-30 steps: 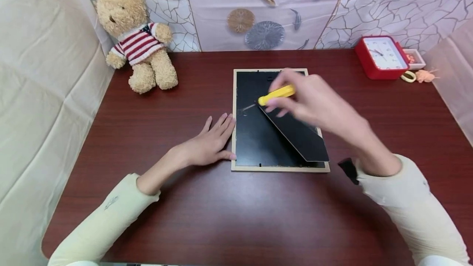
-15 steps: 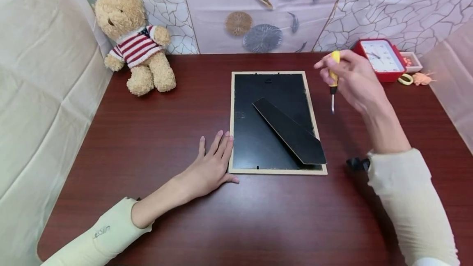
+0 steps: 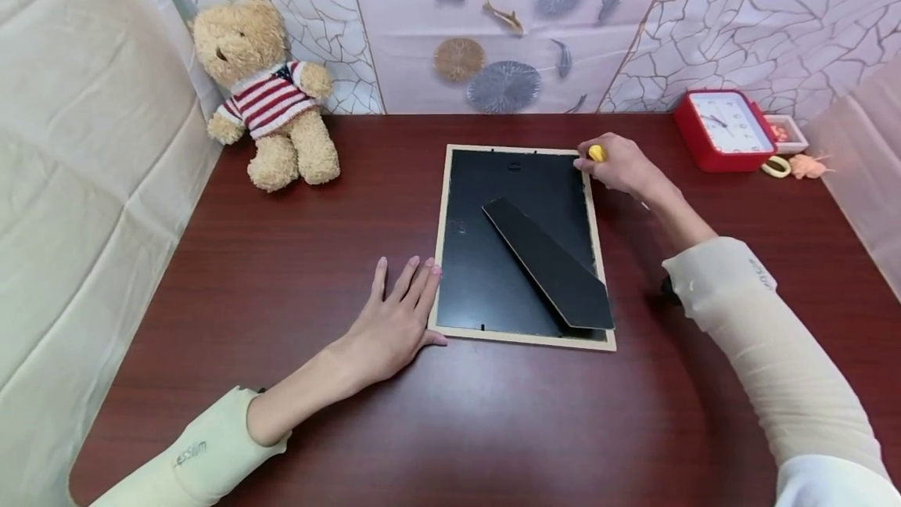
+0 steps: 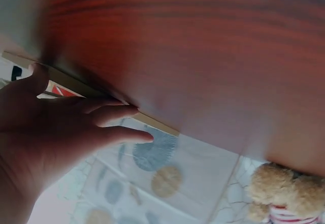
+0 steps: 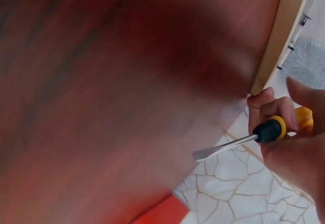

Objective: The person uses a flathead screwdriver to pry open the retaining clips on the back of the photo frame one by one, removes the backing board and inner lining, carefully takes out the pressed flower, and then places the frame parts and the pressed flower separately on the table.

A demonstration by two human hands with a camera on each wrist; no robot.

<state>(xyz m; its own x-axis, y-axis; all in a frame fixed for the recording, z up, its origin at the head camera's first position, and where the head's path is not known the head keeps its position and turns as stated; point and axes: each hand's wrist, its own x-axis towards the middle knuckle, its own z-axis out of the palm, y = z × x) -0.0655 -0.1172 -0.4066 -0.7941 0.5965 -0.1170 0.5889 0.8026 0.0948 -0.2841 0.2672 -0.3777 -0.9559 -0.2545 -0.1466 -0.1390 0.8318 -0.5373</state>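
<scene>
A picture frame (image 3: 594, 233) with a pale wooden rim lies face down on the table, its black backing (image 3: 472, 272) and slanting black easel stand (image 3: 549, 268) on top. My left hand (image 3: 390, 327) rests with spread, straight fingers against the frame's lower left edge; in the left wrist view the fingers (image 4: 117, 113) lie along the rim. My right hand (image 3: 619, 167) is at the upper right corner, fingertips at the rim. Curled fingers there hold a flathead screwdriver (image 5: 269, 130) with a yellow and black handle, its blade pointing away from the frame.
A teddy bear (image 3: 274, 100) in a striped sweater sits at the back left. At the back right stand a red clock (image 3: 728, 131), a small tray (image 3: 787, 134), a pale ring (image 3: 777, 167) and a pink-orange toy (image 3: 809, 167). A patterned cloth (image 3: 507, 30) hangs behind the table.
My right hand moved with the screwdriver from over the backing out to the right, then to the upper right corner. My left hand slid down the left edge. The frame is now slightly turned.
</scene>
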